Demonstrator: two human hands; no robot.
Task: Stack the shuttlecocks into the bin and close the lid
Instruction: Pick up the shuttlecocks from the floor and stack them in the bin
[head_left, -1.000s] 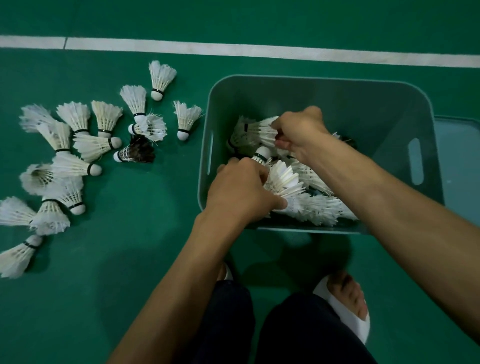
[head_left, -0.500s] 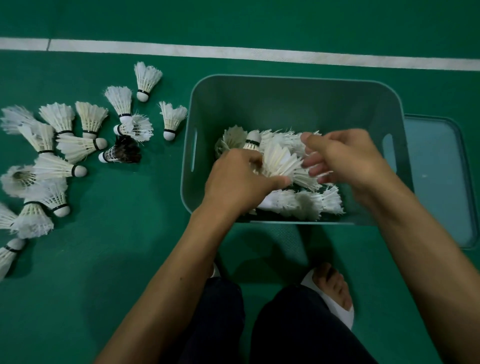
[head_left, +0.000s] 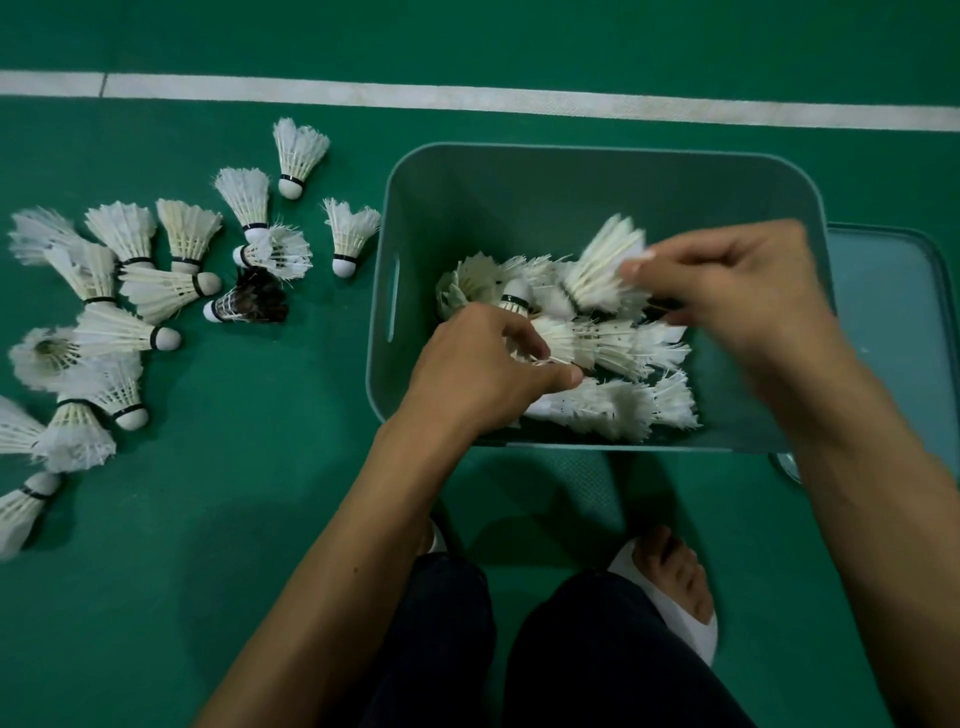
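Head view: your left grip (head_left: 478, 374) holds the shuttlecock row (head_left: 608, 345), right grip (head_left: 727, 291) pinches a shuttlecock (head_left: 602, 270); slide it in gently, cork first.

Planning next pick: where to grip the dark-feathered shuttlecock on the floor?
Pinch the dark shuttlecock at its white cork, coming from above and the left. It lies on its side, cork pointing left onto bare floor; a white shuttlecock crowds its feathers.

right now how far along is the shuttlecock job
Done: several white shuttlecocks lie in the green bin. In hand: the left grip holds a nested row there, and the right grip pinches another shuttlecock above it. Left: many loose shuttlecocks, a dark shuttlecock among them, on the floor; the lid lies off, right of the bin.
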